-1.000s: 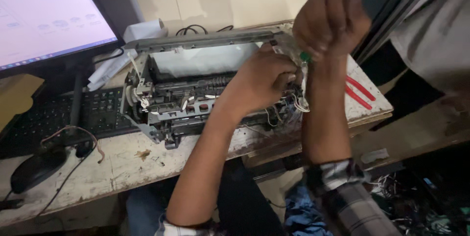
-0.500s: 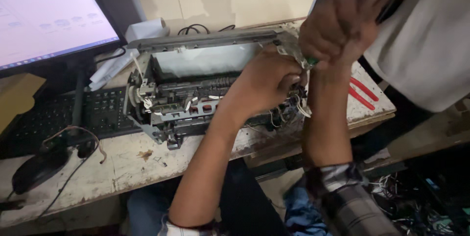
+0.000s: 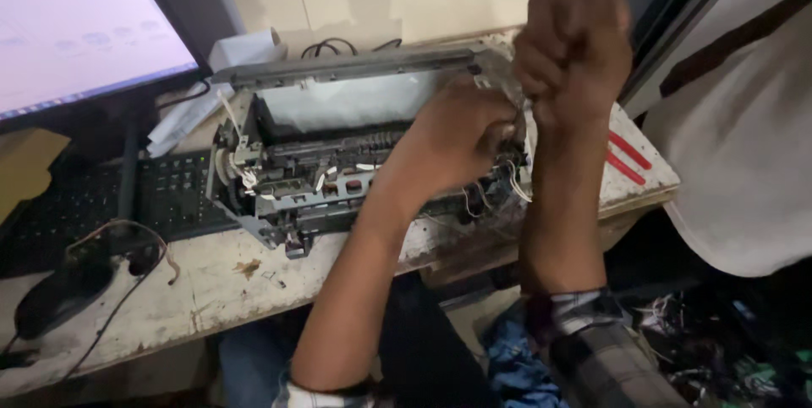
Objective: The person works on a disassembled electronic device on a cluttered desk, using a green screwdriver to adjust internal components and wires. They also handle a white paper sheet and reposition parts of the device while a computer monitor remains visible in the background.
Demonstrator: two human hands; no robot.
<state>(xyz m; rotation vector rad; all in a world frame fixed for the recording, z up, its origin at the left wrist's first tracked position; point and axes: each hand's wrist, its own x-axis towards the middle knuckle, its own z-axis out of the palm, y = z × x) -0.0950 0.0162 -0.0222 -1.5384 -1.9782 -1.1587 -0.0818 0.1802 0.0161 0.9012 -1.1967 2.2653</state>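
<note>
A grey, opened-up printer mechanism with bare metal frame, rollers and loose wires (image 3: 338, 171) sits in the middle of the frame on a worn, whitish wooden table (image 3: 203, 298), its long grey top bar running along the back edge. The left hand (image 3: 452, 133) reaches up from the bottom centre and lies over the right end of the mechanism, fingers curled down onto its frame; whether they clamp a part or only press on it cannot be told. The right hand (image 3: 571, 40) is raised just above and to the right of it, in the upper right of the frame, closed into a tight fist; it is blurred, and what it grips cannot be made out. The two hands are near each other, almost touching at the printer's right corner. To the left of the mechanism lies a black keyboard (image 3: 101, 197), and above that, in the upper left, a lit monitor with a pale screen (image 3: 76, 27). A black mouse with its cord (image 3: 59, 298) rests at the lower left of the table. Two red strips (image 3: 626, 158) lie on the table's right end, beside the right forearm. A white cloth (image 3: 744, 163) fills the right edge.
</note>
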